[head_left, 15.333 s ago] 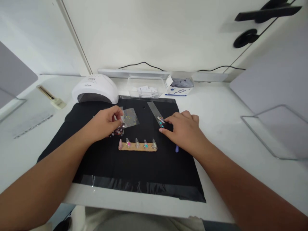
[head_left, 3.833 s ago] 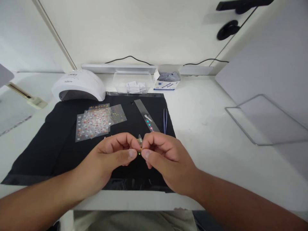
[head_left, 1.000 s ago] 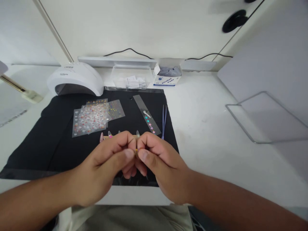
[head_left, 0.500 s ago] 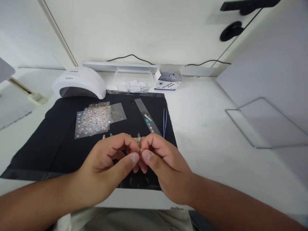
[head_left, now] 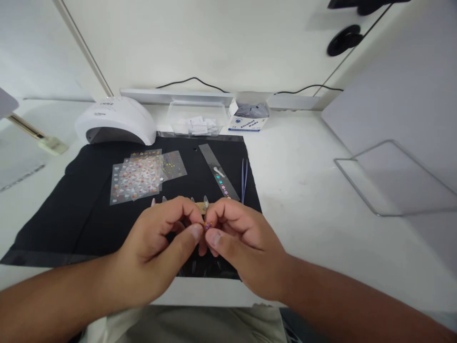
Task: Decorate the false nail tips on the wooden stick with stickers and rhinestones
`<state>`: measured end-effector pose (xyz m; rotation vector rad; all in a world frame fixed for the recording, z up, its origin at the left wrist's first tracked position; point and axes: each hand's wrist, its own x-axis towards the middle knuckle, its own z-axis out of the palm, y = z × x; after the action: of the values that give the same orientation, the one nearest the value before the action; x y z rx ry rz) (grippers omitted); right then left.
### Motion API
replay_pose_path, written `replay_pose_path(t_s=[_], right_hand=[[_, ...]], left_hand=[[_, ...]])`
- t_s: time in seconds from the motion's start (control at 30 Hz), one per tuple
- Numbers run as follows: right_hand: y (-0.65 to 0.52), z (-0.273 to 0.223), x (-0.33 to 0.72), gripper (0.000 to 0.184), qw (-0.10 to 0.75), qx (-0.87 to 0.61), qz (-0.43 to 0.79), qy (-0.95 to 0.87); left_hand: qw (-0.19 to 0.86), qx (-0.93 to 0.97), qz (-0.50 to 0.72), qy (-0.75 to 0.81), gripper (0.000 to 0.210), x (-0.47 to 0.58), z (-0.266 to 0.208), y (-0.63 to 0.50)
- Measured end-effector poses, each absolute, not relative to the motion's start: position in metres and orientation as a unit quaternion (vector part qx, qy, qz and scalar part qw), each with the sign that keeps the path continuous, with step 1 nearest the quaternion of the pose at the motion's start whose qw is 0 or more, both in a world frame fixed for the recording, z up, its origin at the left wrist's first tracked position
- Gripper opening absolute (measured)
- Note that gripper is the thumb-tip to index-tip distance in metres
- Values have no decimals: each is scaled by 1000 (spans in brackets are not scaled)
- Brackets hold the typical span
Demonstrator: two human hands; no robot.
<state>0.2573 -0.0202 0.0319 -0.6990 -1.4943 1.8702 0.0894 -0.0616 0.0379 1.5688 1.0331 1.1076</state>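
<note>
Meeting fingertip to fingertip at the centre of the head view, your left hand (head_left: 160, 245) and your right hand (head_left: 246, 245) pinch a small purple-and-orange piece (head_left: 207, 226). Each thumb and forefinger is closed, leaving only a sliver of the piece exposed; its full shape is hidden by your fingers. You hold it above the near part of the black mat (head_left: 89, 190). Just beyond your knuckles lies the tan display strip (head_left: 200, 208), partly covered by your hands, with the pointed tips of several false nails, one of them the clear nail (head_left: 206, 200), standing along it. To the left of the strip, overlapping sticker sheets (head_left: 135, 176) lie flat on the mat. To the right, you have a narrow clear film (head_left: 210, 159) bearing teal and pink flowers, set aslant, and near it the blue tweezers (head_left: 244, 178), tips pointing away from you. Along the far edge stand, from left to right, the white domed lamp (head_left: 116, 112), a clear tray (head_left: 174, 110) containing white packets (head_left: 200, 126), and an opened box marked "Alcohol Pads" (head_left: 249, 123).
</note>
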Motion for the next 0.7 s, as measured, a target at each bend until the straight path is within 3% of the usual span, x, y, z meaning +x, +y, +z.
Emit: replay_pose_path(t_s=[0.5, 0.7], right_hand=[[-19, 31, 255, 12, 337, -299, 681, -578], [-17, 36, 257, 11, 292, -311, 675, -602]], left_hand=[[437, 640, 463, 431, 12, 88, 36, -62], [392, 675, 443, 441, 16, 88, 37, -61]])
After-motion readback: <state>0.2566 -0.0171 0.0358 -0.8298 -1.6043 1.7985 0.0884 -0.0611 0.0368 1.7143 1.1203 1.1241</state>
